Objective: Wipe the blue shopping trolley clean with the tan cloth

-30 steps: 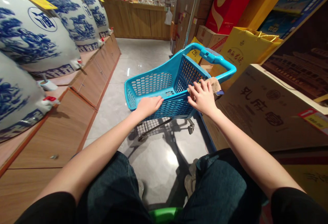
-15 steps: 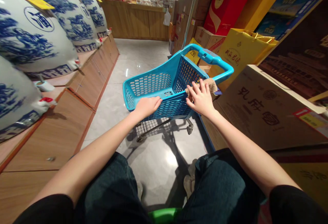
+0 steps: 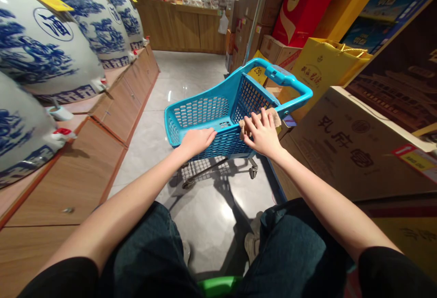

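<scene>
A blue plastic shopping cart [image 3: 227, 88] with mesh sides stands in front of me, its handle [image 3: 302, 91] at the right. Its basket looks bare inside. My left hand [image 3: 196, 142] is closed over the near top rim, thumb pointing right. On that same rim, nearer the handle, my right hand [image 3: 262, 135] presses a light brown cloth [image 3: 275, 116] against the plastic with fingers somewhat spread. Part of the cloth is hidden under the palm and fingers.
Large blue-and-white jars [image 3: 51, 38] line wooden cabinets [image 3: 68, 175] at left. At right are stacked cartons [image 3: 368, 152], a yellow gift bag [image 3: 317, 70] and a red box [image 3: 297, 7]. Behind, packaged goods top a wooden counter [image 3: 180, 25]. Something green [image 3: 218, 285] shows below me.
My right hand and the cloth have slid left and slightly down along the cart's rim, away from the handle. My left hand stays at the rim, and the cart has hardly moved.
</scene>
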A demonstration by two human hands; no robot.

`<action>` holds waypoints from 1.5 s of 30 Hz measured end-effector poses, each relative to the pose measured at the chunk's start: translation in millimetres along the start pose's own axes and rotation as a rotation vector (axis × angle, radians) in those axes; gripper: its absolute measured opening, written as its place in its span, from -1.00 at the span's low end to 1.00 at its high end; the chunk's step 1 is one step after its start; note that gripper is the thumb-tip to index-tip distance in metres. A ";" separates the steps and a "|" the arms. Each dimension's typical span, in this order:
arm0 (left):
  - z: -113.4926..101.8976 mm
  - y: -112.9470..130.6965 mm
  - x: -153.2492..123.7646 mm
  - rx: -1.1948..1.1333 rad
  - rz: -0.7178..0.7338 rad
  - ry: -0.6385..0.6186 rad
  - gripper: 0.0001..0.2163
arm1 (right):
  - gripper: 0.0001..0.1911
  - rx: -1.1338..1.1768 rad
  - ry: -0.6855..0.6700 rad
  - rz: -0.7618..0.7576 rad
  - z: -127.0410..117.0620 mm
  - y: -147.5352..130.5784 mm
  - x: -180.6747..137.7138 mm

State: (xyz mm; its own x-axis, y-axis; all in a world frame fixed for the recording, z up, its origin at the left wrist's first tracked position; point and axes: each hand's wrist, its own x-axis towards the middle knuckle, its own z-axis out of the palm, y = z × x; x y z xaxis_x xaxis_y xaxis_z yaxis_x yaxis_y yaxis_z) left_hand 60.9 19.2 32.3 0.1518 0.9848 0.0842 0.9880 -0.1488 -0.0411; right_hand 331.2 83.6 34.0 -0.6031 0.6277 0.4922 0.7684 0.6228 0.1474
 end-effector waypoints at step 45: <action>1.0 0.6 0.7 0.034 -0.009 -0.003 -0.46 | -0.50 0.014 -0.006 -0.056 -6.3 23.2 9.5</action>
State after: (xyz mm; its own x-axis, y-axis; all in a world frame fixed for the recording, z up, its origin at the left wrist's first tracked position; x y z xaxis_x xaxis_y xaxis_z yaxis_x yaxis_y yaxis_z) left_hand 61.6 19.9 31.3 0.1432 0.9863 0.0816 0.9877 -0.1373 -0.0744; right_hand 344.7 101.1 47.5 -0.6462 0.5947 0.4783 0.7304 0.6635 0.1619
